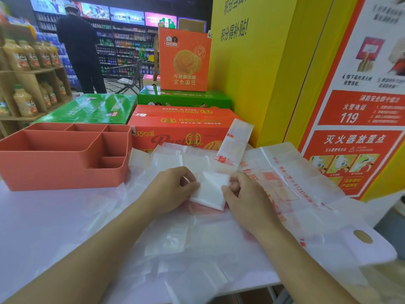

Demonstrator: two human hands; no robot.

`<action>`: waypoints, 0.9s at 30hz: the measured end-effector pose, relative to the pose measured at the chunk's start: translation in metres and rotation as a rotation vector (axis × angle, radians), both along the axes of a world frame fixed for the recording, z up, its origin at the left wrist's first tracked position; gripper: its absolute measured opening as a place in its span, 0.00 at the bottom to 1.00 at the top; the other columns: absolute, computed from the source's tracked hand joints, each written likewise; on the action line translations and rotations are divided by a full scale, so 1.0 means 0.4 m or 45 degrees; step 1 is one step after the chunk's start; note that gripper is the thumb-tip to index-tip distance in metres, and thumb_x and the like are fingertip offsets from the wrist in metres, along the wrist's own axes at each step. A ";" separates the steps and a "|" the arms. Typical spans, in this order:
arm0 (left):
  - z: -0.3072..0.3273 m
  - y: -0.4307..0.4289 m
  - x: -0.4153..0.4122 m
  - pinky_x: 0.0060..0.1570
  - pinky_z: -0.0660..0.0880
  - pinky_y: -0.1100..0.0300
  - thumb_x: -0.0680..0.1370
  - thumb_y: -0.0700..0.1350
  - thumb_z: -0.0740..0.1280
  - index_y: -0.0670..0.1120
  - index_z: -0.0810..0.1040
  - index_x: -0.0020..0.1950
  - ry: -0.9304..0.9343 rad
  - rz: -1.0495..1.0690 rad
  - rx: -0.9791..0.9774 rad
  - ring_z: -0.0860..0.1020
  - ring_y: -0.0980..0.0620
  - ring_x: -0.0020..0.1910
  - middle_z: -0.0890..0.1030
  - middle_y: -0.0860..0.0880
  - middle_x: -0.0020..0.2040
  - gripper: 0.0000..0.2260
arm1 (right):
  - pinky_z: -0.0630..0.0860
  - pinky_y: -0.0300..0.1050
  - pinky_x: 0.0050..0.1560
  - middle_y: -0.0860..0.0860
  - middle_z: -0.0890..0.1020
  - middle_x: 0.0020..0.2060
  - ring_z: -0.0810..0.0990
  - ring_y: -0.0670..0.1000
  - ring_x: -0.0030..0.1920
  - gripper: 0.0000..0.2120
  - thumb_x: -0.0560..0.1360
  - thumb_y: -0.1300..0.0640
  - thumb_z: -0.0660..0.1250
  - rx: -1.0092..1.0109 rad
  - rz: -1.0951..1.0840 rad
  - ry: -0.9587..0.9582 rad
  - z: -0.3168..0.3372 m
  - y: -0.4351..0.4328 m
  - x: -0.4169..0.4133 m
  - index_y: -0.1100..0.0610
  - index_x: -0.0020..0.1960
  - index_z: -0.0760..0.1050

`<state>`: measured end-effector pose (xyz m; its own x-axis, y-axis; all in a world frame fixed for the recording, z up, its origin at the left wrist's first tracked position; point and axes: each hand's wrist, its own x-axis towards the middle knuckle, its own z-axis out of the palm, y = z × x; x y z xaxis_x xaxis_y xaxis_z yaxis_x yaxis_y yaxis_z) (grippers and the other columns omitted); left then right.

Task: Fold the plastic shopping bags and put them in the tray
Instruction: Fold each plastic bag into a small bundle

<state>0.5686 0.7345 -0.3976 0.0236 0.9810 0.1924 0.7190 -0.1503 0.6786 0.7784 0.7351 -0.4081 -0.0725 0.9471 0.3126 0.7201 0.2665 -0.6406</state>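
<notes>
A small white folded plastic bag (pixel 210 189) lies in the middle of the table on top of flat bags. My left hand (pixel 173 189) pinches its left edge and my right hand (pixel 241 194) pinches its right edge. An orange divided tray (pixel 54 170) stands at the left, its compartments empty as far as I can see. A large unfolded white bag with red print (pixel 295 194) spreads to the right. A bag folded into a long strip (pixel 235 141) leans against the boxes behind. Several more clear bags (pixel 192 249) lie flat near the front edge.
Red and green cartons (pixel 184 126) are stacked behind the table, with an upright orange box (pixel 184 60) on top. A yellow wall with a red fire-safety poster (pixel 350 119) closes the right side. Shelves of juice bottles (pixel 28 62) stand at the left. A person (pixel 79 51) stands in the aisle.
</notes>
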 end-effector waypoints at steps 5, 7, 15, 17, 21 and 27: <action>-0.011 0.000 0.004 0.41 0.72 0.62 0.79 0.51 0.69 0.56 0.78 0.54 0.187 -0.072 0.073 0.77 0.56 0.42 0.80 0.56 0.45 0.05 | 0.76 0.51 0.54 0.44 0.79 0.46 0.77 0.50 0.53 0.15 0.79 0.50 0.66 -0.006 -0.006 -0.082 0.000 -0.005 0.003 0.44 0.65 0.70; -0.021 0.007 0.005 0.49 0.72 0.59 0.79 0.49 0.68 0.56 0.80 0.59 0.275 -0.138 0.159 0.73 0.53 0.48 0.77 0.56 0.52 0.08 | 0.74 0.53 0.60 0.44 0.76 0.55 0.73 0.51 0.58 0.15 0.79 0.51 0.65 0.034 0.018 -0.255 0.001 -0.006 0.005 0.45 0.66 0.74; -0.022 0.015 -0.013 0.64 0.59 0.52 0.85 0.57 0.53 0.66 0.67 0.73 0.671 -0.365 0.015 0.64 0.56 0.67 0.65 0.71 0.73 0.17 | 0.67 0.53 0.65 0.43 0.72 0.69 0.65 0.51 0.67 0.18 0.81 0.57 0.61 0.156 0.188 -0.566 0.001 -0.004 0.008 0.44 0.68 0.78; -0.014 0.008 -0.016 0.65 0.55 0.54 0.85 0.57 0.52 0.67 0.63 0.76 0.715 -0.398 -0.031 0.60 0.58 0.70 0.61 0.71 0.75 0.18 | 0.68 0.53 0.65 0.45 0.75 0.67 0.66 0.52 0.67 0.15 0.83 0.55 0.58 0.108 0.206 -0.653 0.004 -0.003 0.007 0.47 0.65 0.78; -0.011 0.004 -0.021 0.64 0.52 0.55 0.85 0.58 0.50 0.67 0.59 0.77 0.732 -0.416 -0.051 0.58 0.57 0.72 0.58 0.71 0.76 0.19 | 0.67 0.52 0.68 0.46 0.74 0.65 0.67 0.52 0.66 0.15 0.84 0.46 0.53 -0.054 0.285 -0.781 0.026 0.002 0.007 0.51 0.58 0.76; -0.010 0.007 -0.030 0.63 0.50 0.57 0.85 0.57 0.52 0.67 0.60 0.76 0.734 -0.435 0.009 0.55 0.56 0.76 0.55 0.71 0.77 0.19 | 0.63 0.48 0.71 0.41 0.63 0.73 0.63 0.50 0.71 0.19 0.84 0.43 0.55 -0.113 0.502 -0.795 0.054 0.003 0.019 0.48 0.71 0.71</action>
